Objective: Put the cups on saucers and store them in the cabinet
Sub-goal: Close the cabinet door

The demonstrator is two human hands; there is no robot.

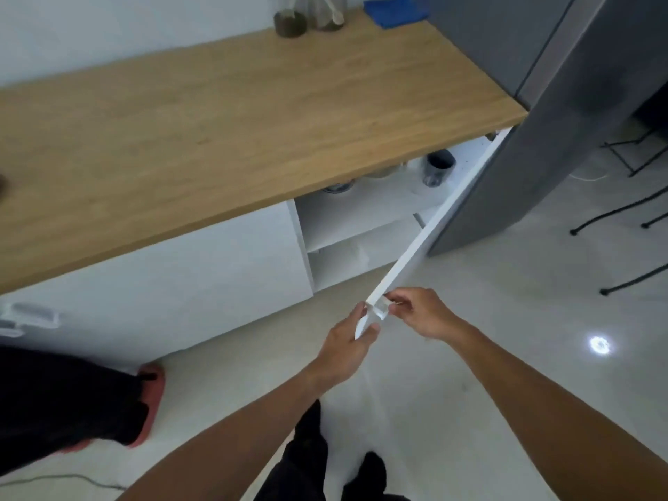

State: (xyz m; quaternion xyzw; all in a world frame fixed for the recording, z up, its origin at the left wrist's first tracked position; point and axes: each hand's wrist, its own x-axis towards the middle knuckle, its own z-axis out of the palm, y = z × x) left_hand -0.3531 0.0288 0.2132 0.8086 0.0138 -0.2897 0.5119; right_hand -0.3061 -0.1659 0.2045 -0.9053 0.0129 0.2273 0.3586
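Observation:
The white cabinet door under the wooden counter stands open, swung out toward me. My left hand grips the door's near corner edge. My right hand pinches the small clear handle at that same corner. Inside the cabinet, on the upper shelf, a dark cup stands at the right, and parts of other cups or glassware peek out below the counter edge. The lower shelf looks bare. Saucers are hard to make out.
A tall grey cabinet stands right of the open door. Glass jars and a blue cloth sit at the counter's back. Black chair legs stand on the glossy floor at right. Another person's leg and red slipper are at left.

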